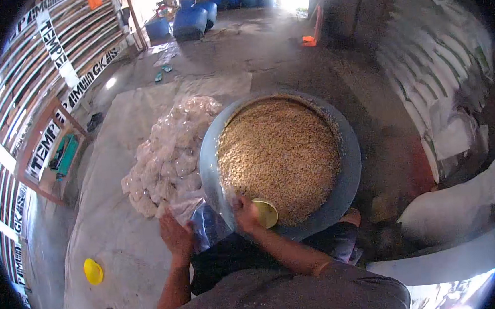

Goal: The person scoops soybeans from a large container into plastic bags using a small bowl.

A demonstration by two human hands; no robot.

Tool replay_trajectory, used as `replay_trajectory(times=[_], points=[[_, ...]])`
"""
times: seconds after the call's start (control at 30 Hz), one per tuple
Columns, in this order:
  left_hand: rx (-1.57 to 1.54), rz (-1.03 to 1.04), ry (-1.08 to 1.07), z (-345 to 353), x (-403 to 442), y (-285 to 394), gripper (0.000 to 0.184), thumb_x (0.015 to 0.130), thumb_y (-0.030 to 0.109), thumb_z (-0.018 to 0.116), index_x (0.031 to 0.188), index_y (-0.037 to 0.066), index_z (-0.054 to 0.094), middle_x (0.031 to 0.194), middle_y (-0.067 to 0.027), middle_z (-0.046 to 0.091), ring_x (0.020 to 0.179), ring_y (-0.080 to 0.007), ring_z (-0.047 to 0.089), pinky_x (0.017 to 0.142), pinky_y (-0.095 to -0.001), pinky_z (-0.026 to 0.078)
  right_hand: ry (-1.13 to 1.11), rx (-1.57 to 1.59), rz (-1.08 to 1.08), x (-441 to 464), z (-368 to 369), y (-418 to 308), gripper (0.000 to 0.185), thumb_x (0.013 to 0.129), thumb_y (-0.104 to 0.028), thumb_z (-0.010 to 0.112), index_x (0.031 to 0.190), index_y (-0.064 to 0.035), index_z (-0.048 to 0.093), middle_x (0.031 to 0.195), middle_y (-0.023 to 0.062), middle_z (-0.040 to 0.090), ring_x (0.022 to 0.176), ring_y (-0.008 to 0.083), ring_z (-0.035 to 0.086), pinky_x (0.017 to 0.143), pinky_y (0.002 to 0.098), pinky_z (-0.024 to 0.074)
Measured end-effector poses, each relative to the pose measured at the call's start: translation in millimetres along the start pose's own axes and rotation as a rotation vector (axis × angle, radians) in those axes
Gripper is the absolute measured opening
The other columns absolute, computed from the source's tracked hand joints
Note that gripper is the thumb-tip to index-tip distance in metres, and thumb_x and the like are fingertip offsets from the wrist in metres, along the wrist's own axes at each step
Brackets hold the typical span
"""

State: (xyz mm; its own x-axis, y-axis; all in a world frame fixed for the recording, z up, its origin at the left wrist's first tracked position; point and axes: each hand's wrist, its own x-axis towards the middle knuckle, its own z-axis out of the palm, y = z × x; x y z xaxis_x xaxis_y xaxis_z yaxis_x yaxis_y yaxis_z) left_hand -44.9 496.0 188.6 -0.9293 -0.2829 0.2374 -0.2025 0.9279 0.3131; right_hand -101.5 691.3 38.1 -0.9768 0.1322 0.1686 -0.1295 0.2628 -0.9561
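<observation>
My right hand (246,215) is closed on a yellowish cup (269,215) at the near left rim of a wide grey basin (348,164). Beige beans or grains (279,152) are heaped inside the basin. To its left, my left hand (177,235) grips a clear plastic bag (187,209); the fingertips are partly hard to make out. Just beyond that hand lies a pile of filled, see-through plastic bags (170,154) with pale contents. Shiny plastic (205,226) lies between my left hand and the basin.
A pale sheet (113,204) covers the floor, with a yellow bowl (94,271) on it. White sacks (455,206) are at the right. Blue drums (189,23) stand at the back, and green sandals (163,72) lie on the floor. A wooden frame (55,196) stands left.
</observation>
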Motion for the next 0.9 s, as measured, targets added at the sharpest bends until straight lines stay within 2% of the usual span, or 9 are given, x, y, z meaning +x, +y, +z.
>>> replay_trajectory(times=[0.07,0.1,0.2,0.37,0.43,0.5,0.6,0.7,0.9], points=[[0.137,0.419,0.468,4,-5,19,0.043,0.088,0.044,0.067,0.115,0.011,0.063,0.108,-0.0151,0.065,0.108,-0.0357,0.060,0.090,-0.0510,0.045,-0.004,-0.253,-0.056,-1,-14,17,0.022,0.091,-0.016,0.063,0.109,-0.0050,0.070,0.095,0.0201,0.068,0.087,0.0394,0.066,0.078,0.0418,0.0538],[-0.051,0.510,-0.174,-1,0,28,0.041,0.089,0.045,0.063,0.113,0.013,0.064,0.110,-0.0117,0.064,0.112,-0.0339,0.057,0.099,-0.0491,0.041,-0.019,-0.269,0.034,1,-20,4,0.021,0.091,-0.015,0.063,0.109,-0.0049,0.069,0.096,0.0200,0.068,0.088,0.0391,0.066,0.079,0.0422,0.0538],[-0.107,1.209,-0.521,60,8,6,0.042,0.090,0.046,0.062,0.111,0.009,0.065,0.116,-0.0134,0.064,0.108,-0.0350,0.058,0.098,-0.0497,0.043,0.020,-0.243,-0.007,17,-62,-67,0.022,0.090,-0.012,0.063,0.110,-0.0047,0.069,0.098,0.0196,0.069,0.090,0.0378,0.067,0.081,0.0430,0.0539],[-1.076,0.338,-1.161,27,46,73,0.036,0.098,0.032,0.060,0.114,0.001,0.067,0.125,-0.0156,0.065,0.123,-0.0289,0.057,0.105,-0.0483,0.044,-0.334,-0.270,-0.736,11,-156,-110,0.038,0.085,-0.013,0.069,0.122,-0.0062,0.067,0.122,0.0162,0.064,0.117,0.0347,0.058,0.099,0.0440,0.0483],[-1.645,-0.166,-1.212,31,44,80,0.031,0.100,0.025,0.060,0.116,-0.001,0.068,0.125,-0.0156,0.066,0.128,-0.0256,0.055,0.107,-0.0455,0.045,-0.497,0.003,-0.152,2,-152,-69,0.053,0.084,-0.018,0.073,0.133,-0.0053,0.058,0.135,0.0145,0.058,0.131,0.0358,0.049,0.109,0.0473,0.0411],[-1.455,0.034,-1.185,57,25,99,0.027,0.099,0.020,0.062,0.117,0.000,0.067,0.124,-0.0155,0.067,0.126,-0.0235,0.056,0.106,-0.0404,0.045,-0.522,0.353,0.404,3,-162,-36,0.064,0.084,-0.022,0.075,0.140,-0.0047,0.052,0.141,0.0133,0.056,0.136,0.0361,0.046,0.113,0.0494,0.0388],[-1.157,0.355,-1.257,53,6,114,0.031,0.099,0.028,0.060,0.115,0.002,0.067,0.110,-0.0095,0.071,0.104,-0.0197,0.066,0.093,-0.0372,0.052,-0.619,0.474,0.381,-9,-189,-11,0.063,0.085,-0.026,0.074,0.140,-0.0040,0.052,0.134,0.0146,0.061,0.126,0.0333,0.057,0.106,0.0471,0.0452],[-1.092,0.608,-1.532,40,3,105,0.029,0.102,0.031,0.056,0.107,0.005,0.069,0.105,-0.0091,0.073,0.100,-0.0251,0.068,0.092,-0.0386,0.051,-0.611,-0.123,0.271,-21,-195,-58,0.051,0.088,-0.029,0.073,0.131,-0.0059,0.059,0.119,0.0141,0.068,0.107,0.0271,0.065,0.091,0.0382,0.0516],[-0.413,0.515,-0.791,33,-37,95,0.028,0.097,0.034,0.060,0.102,0.006,0.067,0.087,-0.0226,0.068,0.085,-0.0421,0.067,0.074,-0.0495,0.053,-0.454,-1.037,0.320,-21,-145,74,0.070,0.074,-0.046,0.085,0.128,-0.0093,0.062,0.114,0.0156,0.069,0.103,0.0281,0.067,0.087,0.0417,0.0530]])
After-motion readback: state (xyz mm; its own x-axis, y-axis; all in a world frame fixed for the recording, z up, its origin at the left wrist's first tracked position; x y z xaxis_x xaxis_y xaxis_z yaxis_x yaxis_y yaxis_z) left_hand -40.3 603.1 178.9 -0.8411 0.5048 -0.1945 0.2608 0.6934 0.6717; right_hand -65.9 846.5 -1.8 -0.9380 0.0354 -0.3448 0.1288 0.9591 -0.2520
